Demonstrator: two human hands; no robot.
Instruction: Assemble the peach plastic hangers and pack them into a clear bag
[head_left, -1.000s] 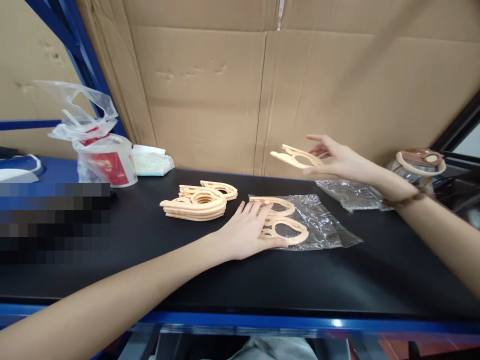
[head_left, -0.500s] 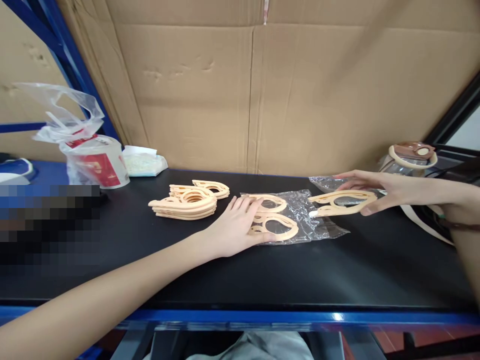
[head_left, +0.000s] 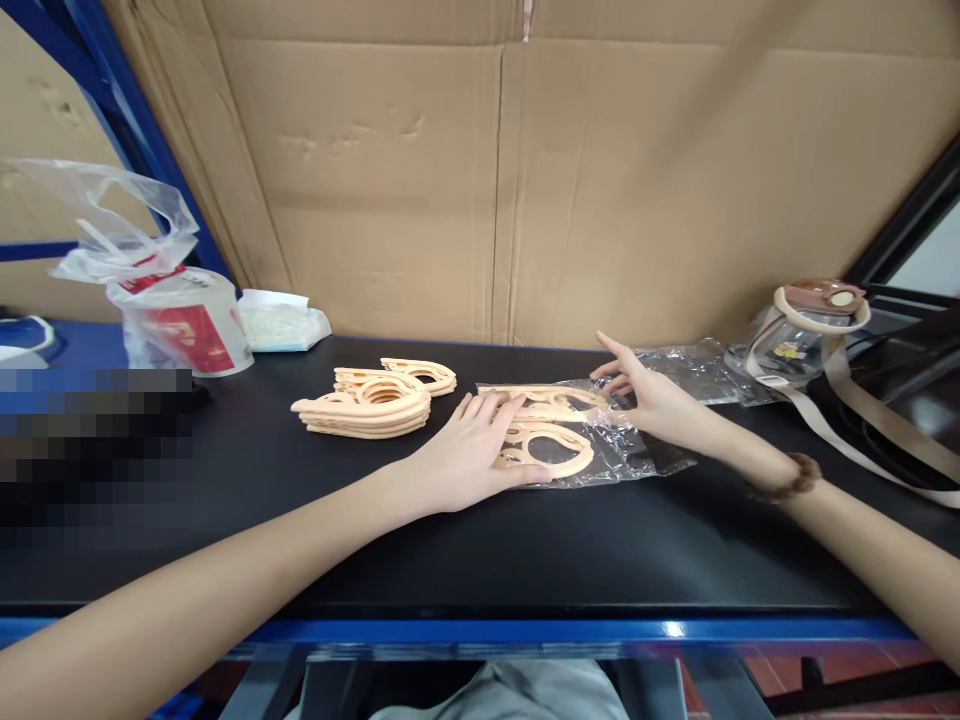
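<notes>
Two peach plastic ring-shaped pieces (head_left: 551,455) lie on a clear plastic bag (head_left: 637,455) on the black tabletop (head_left: 480,550). My left hand (head_left: 469,455) lies flat and open on their left ends, pressing them down. A third peach piece (head_left: 551,400) lies across the bag's far part. My right hand (head_left: 649,400) reaches in from the right with spread fingers, its fingertips touching that piece's right end. A stack of several like pieces (head_left: 367,405) sits just left of my left hand.
A second clear bag (head_left: 690,362) lies behind my right hand. A bottle with a brown lid (head_left: 814,315) and its strap stand at the right. A bagged white cup (head_left: 180,325) and a white packet (head_left: 285,325) sit far left. A cardboard wall (head_left: 487,180) closes the back.
My right hand brought a peach piece from the air on the right down onto the bag and laid it there. My left hand stayed pressed on the pieces.
</notes>
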